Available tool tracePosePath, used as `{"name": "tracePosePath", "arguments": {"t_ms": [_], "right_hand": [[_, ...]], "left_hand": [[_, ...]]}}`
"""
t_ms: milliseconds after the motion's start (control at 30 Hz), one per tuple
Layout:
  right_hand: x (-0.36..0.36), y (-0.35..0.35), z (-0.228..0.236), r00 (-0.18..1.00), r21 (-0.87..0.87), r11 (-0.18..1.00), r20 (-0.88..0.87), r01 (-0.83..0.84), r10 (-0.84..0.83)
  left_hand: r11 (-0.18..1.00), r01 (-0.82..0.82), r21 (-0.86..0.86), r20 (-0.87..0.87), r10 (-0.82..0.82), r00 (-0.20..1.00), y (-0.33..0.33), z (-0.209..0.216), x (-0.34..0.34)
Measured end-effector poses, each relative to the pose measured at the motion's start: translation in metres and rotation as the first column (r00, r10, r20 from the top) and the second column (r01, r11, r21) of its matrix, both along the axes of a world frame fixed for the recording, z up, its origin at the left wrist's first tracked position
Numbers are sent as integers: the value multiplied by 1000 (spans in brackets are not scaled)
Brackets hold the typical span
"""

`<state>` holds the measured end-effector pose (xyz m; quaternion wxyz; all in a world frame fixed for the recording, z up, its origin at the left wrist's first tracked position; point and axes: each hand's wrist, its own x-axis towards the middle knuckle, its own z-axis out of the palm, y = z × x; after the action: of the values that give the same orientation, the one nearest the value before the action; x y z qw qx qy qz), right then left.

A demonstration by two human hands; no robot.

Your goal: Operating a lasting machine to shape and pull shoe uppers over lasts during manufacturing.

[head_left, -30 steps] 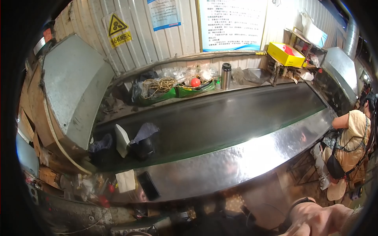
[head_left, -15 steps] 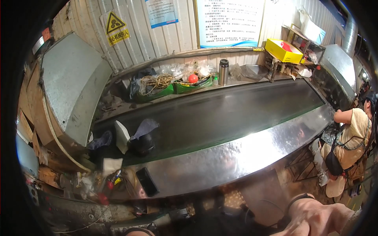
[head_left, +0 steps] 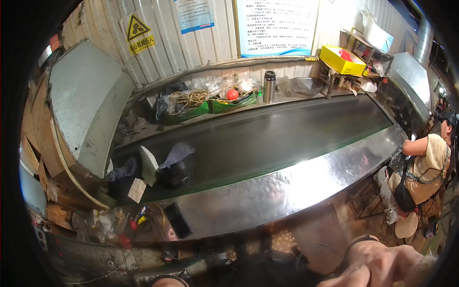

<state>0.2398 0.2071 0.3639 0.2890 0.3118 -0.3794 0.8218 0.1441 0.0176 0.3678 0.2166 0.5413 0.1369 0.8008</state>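
At the lower right corner is my right hand (head_left: pixel 375 263), with a dark band beside it. Its fingers are not discernible, and nothing shows in its grasp. Only a sliver of skin with a dark band marks my left hand (head_left: pixel 167 282) at the bottom edge; its fingers are out of sight. Above it, a black phone (head_left: pixel 178 221) lies on the metal ledge (head_left: pixel 248 210). On the dark belt's left end sit two black rounded pieces with grey flaps (head_left: pixel 176 165), a white pad (head_left: pixel 148 166) standing between them. A small cream square piece (head_left: pixel 137 190) leans in front.
The conveyor belt (head_left: pixel 267 134) runs between metal hoods (head_left: pixel 86 105). Behind it are a steel flask (head_left: pixel 269 87), green trays (head_left: pixel 191 114) with cord and a red ball, and a yellow box (head_left: pixel 343 60). A seated person (head_left: pixel 425 167) works at the right.
The cream square piece has shifted up from the ledge side toward the belt and tilted. The view has moved slightly; my right hand sits a little further left.
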Motion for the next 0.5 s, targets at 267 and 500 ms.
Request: {"name": "tracePosePath", "arguments": {"t_ms": [267, 500], "right_hand": [[-13, 7, 7, 995, -25, 998, 71, -63, 65], [-93, 46, -26, 929, -90, 986, 334, -138, 160]], "left_hand": [[993, 120, -15, -39, -120, 992, 7, -14, -35], [812, -289, -507, 30, 352, 936, -11, -50, -68]]}}
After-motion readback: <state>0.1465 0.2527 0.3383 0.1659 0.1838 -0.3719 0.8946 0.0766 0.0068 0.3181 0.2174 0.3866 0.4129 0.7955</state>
